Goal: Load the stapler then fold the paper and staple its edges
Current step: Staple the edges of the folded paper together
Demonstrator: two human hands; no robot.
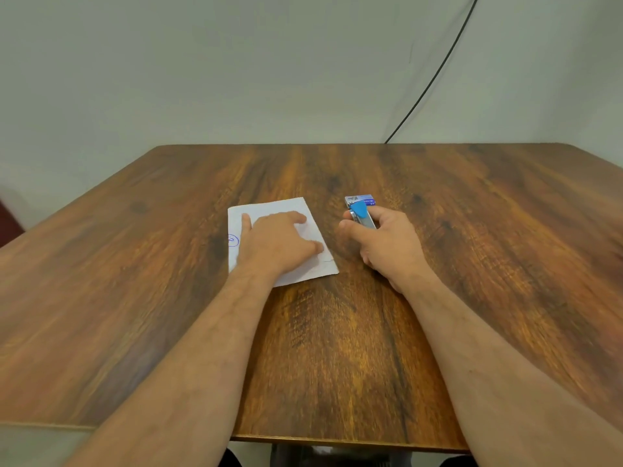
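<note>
A folded white paper with a blue pen mark at its left edge lies on the wooden table. My left hand rests flat on it, fingers spread, pressing it down. To the right, my right hand is closed around a small stapler with a blue top and metal body; its front end sticks out past my fingers. A small blue staple box lies on the table just beyond the stapler.
The table's near edge runs along the bottom of the view. A pale wall stands behind the table, and a black cable hangs down it to the table's back right.
</note>
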